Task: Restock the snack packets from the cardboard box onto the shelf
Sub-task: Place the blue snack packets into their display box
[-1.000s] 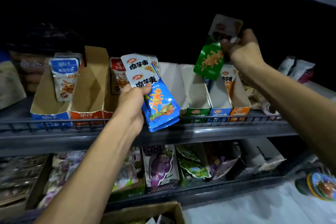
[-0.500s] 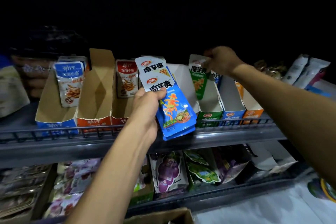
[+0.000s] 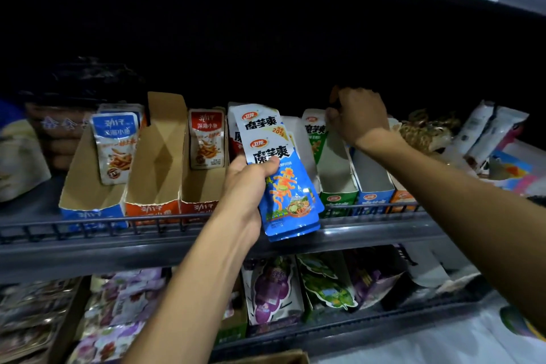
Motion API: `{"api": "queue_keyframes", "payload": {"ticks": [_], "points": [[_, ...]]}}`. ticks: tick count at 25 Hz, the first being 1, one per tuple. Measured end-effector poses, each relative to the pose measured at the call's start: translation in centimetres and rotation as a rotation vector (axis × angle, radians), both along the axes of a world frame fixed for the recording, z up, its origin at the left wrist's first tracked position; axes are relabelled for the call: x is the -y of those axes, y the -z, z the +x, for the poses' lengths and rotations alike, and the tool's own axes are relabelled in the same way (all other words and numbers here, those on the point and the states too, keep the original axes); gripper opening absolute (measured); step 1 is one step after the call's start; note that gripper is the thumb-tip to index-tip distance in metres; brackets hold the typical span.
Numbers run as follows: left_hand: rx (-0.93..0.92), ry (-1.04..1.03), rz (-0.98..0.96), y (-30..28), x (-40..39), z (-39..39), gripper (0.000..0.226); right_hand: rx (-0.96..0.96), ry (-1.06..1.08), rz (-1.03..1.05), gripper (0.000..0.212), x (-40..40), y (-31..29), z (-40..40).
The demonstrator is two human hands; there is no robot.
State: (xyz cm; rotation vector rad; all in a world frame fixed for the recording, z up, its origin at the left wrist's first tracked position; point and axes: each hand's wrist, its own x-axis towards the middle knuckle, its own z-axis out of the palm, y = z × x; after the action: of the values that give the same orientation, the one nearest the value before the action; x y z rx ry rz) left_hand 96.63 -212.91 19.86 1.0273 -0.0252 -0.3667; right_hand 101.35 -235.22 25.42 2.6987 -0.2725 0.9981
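Head view: my left hand point(image 3: 248, 183) grips a small stack of blue packets point(image 3: 283, 183), thumb across the front and fingers curled behind. The stack stands upright and a little tilted, in front of the shelf point(image 3: 177, 248), its lower end hanging past the wire rail point(image 3: 97, 223).

My right hand point(image 3: 359, 117) reaches to the back of the shelf, above the green tray point(image 3: 336, 183) and the blue tray point(image 3: 373, 186). Its fingers are curled, but they point away into the dark — I cannot tell if they pinch anything. Just beside its knuckles a green packet point(image 3: 316, 136) stands upright at the back of the green tray.

Further left on the shelf stand three open trays: one with a blue-labelled fish packet point(image 3: 115, 143), an orange tray point(image 3: 155, 162) in the middle, and one with a red-labelled packet point(image 3: 206, 142) at its back.

On the lower shelf lie purple grape packets point(image 3: 270, 289) and green ones point(image 3: 325, 284). At the bottom edge shows a strip of the cardboard box point(image 3: 283, 356) — its inside is out of sight.
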Motion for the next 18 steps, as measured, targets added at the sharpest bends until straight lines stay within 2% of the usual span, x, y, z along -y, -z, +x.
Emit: {"api": "queue_keyframes", "payload": {"ticks": [2, 4, 5, 6, 8, 10, 15, 18], "points": [[0.025, 0.007, 0.006, 0.0, 0.3, -0.2, 0.013, -0.019, -0.184, 0.205, 0.014, -0.8, 0.3, -1.8], [0.059, 0.011, 0.0, 0.1, 0.7, -0.6, 0.014, -0.066, -0.383, 0.66, 0.018, -2.7, 0.6, -4.4], [0.073, 0.01, -0.001, 0.2, 1.0, -0.9, 0.013, -0.152, -0.413, 0.808, 0.022, -3.5, 0.8, -5.4], [0.08, 0.005, 0.001, 0.3, 1.2, -1.1, 0.012, -0.285, -0.39, 0.834, 0.024, -4.1, 1.0, -6.1], [0.077, -0.004, 0.018, 0.6, 1.5, -1.6, 0.011, -0.439, -0.315, 0.716, 0.024, -3.8, 1.3, -6.7], [0.072, 0.0, 0.016, 0.8, 1.5, -1.8, 0.013, -0.43, -0.287, 0.661, 0.025, -2.9, 1.0, -6.5], [0.061, 0.008, 0.0, 0.5, 0.8, -1.6, 0.013, -0.338, -0.131, 0.22, 0.046, -1.5, 0.9, -4.3], [0.044, 0.002, -0.003, 0.4, 0.5, -1.2, 0.016, -0.387, -0.102, 0.149, 0.06, -0.8, 1.0, -2.1]]}}
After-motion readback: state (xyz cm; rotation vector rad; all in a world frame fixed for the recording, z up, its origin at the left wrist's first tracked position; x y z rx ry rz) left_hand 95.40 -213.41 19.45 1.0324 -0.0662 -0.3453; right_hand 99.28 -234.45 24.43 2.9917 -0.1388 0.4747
